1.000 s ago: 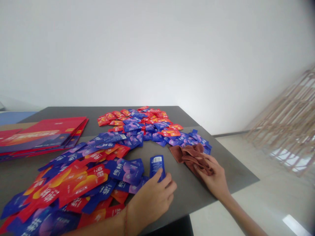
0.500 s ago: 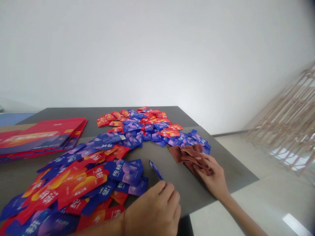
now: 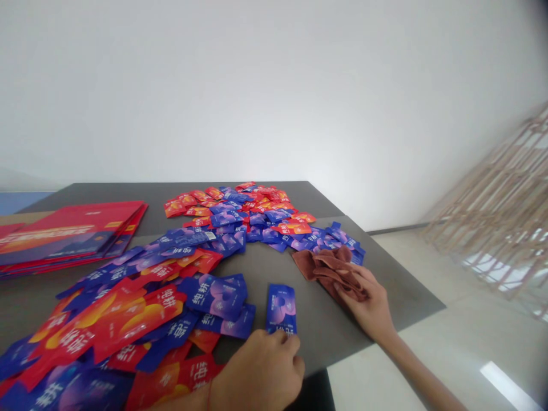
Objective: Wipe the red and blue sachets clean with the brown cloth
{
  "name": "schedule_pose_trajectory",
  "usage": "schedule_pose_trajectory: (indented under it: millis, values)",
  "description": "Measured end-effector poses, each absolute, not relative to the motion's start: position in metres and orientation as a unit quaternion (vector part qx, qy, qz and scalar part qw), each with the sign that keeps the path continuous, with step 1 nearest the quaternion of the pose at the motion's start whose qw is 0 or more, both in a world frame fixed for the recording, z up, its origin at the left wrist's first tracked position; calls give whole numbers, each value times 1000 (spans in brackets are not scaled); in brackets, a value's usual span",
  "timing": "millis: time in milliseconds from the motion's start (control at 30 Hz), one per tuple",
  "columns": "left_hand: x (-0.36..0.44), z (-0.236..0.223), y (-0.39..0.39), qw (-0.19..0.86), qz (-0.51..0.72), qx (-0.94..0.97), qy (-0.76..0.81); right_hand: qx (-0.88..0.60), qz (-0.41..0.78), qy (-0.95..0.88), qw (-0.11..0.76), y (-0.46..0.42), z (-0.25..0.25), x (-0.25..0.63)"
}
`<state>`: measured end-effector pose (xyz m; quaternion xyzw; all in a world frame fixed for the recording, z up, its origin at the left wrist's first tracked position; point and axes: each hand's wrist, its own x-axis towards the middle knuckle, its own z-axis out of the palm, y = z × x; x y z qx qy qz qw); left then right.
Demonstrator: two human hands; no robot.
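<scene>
My left hand (image 3: 261,368) is closed on the lower end of a blue sachet (image 3: 281,308), whose printed face with purple shapes shows toward me near the table's front edge. To the right, my right hand (image 3: 369,299) grips a crumpled brown cloth (image 3: 331,268) that rests on the grey table (image 3: 317,342). Left of my left hand spreads a heap of red and blue sachets (image 3: 124,319), overlapping one another. The cloth's far edge lies against more blue sachets (image 3: 314,238).
A stack of flat red and blue printed bags (image 3: 72,231) lies on the table's left side. Farther back sits a second pile of sachets (image 3: 257,205). A white wall (image 3: 274,91) stands behind; a wooden lattice (image 3: 500,211) leans at the far right above the pale floor.
The blue sachet in my left hand has turned from edge-on to showing its printed face. My left hand has shifted slightly left; my right hand stays on the cloth.
</scene>
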<state>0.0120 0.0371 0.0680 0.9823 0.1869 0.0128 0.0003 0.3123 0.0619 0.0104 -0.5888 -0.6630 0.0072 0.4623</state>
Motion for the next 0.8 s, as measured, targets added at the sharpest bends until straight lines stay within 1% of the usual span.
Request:
schedule_pose_trajectory:
  millis: [133, 300, 433, 533, 667, 733, 800]
  values:
    - [11, 61, 29, -13, 5, 971, 237, -586, 1, -671, 454, 62, 11, 311]
    - [3, 38, 6, -54, -17, 960, 275, -572, -43, -694, 434, 63, 10, 310]
    - [5, 39, 2, -16, -59, 949, 310, -577, -70, -714, 391, 64, 6, 311]
    - [11, 54, 6, 1, -93, 951, 295, -577, -86, -722, 372, 64, 3, 313]
    - [14, 64, 9, -9, -109, 965, 238, -574, -97, -727, 365, 63, 2, 313]
    - [14, 61, 9, -25, -98, 969, 224, -575, -100, -726, 363, 63, 5, 312]
    - [13, 57, 8, -46, -73, 972, 218, -573, -90, -740, 341, 63, 10, 312]
